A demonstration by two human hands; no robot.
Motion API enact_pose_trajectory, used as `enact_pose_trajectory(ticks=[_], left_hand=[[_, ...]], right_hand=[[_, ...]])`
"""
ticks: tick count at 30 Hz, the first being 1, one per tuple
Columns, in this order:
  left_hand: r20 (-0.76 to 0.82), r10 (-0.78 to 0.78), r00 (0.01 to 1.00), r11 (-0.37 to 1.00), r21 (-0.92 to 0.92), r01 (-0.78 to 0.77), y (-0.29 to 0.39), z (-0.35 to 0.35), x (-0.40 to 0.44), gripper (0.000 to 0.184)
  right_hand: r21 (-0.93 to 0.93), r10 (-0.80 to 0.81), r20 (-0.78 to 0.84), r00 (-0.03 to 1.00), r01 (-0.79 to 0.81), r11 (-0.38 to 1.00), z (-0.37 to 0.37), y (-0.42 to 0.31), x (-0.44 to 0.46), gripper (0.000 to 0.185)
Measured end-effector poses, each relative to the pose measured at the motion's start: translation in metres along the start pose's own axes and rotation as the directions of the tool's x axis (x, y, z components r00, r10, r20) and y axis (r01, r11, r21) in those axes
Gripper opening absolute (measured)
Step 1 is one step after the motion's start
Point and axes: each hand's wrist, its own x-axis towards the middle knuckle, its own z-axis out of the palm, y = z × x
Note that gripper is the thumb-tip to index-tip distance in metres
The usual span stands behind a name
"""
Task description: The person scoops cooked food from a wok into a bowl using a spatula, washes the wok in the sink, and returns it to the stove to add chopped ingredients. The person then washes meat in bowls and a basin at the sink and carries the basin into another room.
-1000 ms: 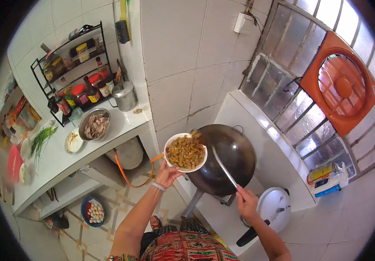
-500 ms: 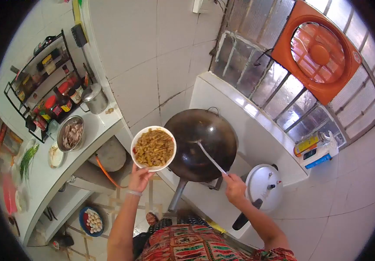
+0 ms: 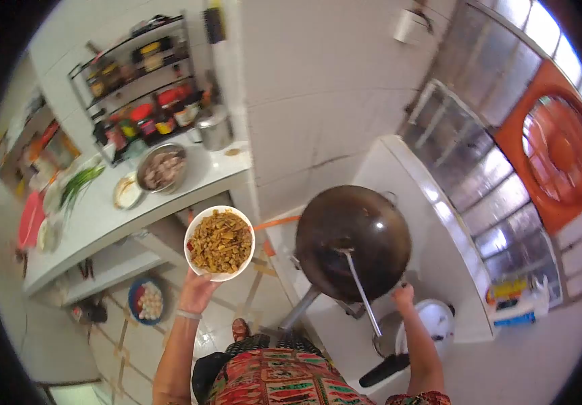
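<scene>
The left hand point(image 3: 199, 290) holds a white bowl point(image 3: 220, 277) of chopped food point(image 3: 220, 239) in the air, outside the bench's point(image 3: 341, 341) front edge, left of the wok point(image 3: 365, 226); a ladle point(image 3: 365, 297) rests in the wok, its handle across the near rim; the right hand point(image 3: 404, 294) is curled beside the wok's right rim, its grip unclear; a lidded pot point(image 3: 439, 317) stands near it, toward the bench's near end.

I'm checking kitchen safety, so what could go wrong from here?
The left hand alone holds the bowl of food out above the floor; a tilt might spill it. The utensil leans across the rim of the wok, unheld, so a bump could dislodge it. The right hand is close to that rim, which may burn if hot.
</scene>
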Motion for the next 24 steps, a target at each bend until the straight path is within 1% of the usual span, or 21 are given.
enact_pose_trajectory(ticks=[1,2,3,4,6,7,8,11,12,16,19,22,24], left_hand=[[-0.027,0.020,0.999,1.000,-0.010,-0.020,0.006,-0.004,-0.009,0.073],[-0.054,0.045,0.998,0.999,-0.022,-0.046,0.011,-0.006,-0.017,0.071],[-0.082,0.075,0.994,0.996,-0.035,-0.078,0.017,-0.009,-0.025,0.069],[-0.098,0.101,0.990,0.995,0.003,-0.101,0.019,-0.015,-0.034,0.069],[-0.117,0.160,0.980,0.987,0.019,-0.159,0.025,-0.026,-0.050,0.069],[-0.126,0.187,0.974,0.982,0.031,-0.185,0.025,-0.033,-0.057,0.069],[-0.157,0.194,0.968,0.980,-0.011,-0.199,0.033,-0.046,-0.063,0.070],[-0.234,0.251,0.939,0.964,-0.033,-0.265,0.046,-0.061,-0.079,0.070],[-0.227,0.283,0.932,0.952,-0.054,-0.302,0.047,-0.073,-0.081,0.069],[-0.306,0.332,0.892,0.921,-0.097,-0.376,0.065,-0.085,-0.095,0.068],[-0.313,0.361,0.878,0.891,-0.162,-0.424,0.081,-0.110,-0.098,0.069],[-0.382,0.404,0.832,0.870,-0.120,-0.477,0.107,-0.122,-0.096,0.069],[-0.370,0.413,0.832,0.860,-0.141,-0.490,0.132,-0.140,-0.088,0.069]], right_hand=[[-0.075,0.079,0.102,0.992,-0.072,0.995,0.012,0.018,0.024,0.020],[-0.008,0.137,0.320,0.938,-0.141,0.990,0.021,0.037,0.040,0.019],[0.108,0.162,0.529,0.833,-0.255,0.961,0.028,0.057,0.054,0.018],[0.181,0.153,0.663,0.733,-0.356,0.917,0.031,0.077,0.063,0.017],[0.461,0.061,0.588,0.806,-0.397,0.794,0.050,0.074,0.048,0.021],[0.497,0.061,0.582,0.811,-0.414,0.762,0.050,0.071,0.048,0.020],[0.497,0.061,0.584,0.809,-0.416,0.761,0.052,0.064,0.045,0.020],[0.479,0.088,0.573,0.815,-0.421,0.771,0.053,0.043,0.040,0.020],[0.472,0.094,0.570,0.816,-0.419,0.776,0.054,0.038,0.039,0.020],[0.425,0.117,0.564,0.817,-0.409,0.808,0.052,0.022,0.031,0.020],[0.398,0.122,0.548,0.827,-0.386,0.832,0.049,0.013,0.019,0.020],[0.368,0.121,0.526,0.842,-0.354,0.860,0.039,0.002,0.010,0.021],[0.347,0.115,0.512,0.851,-0.328,0.878,0.033,-0.010,0.000,0.021]])
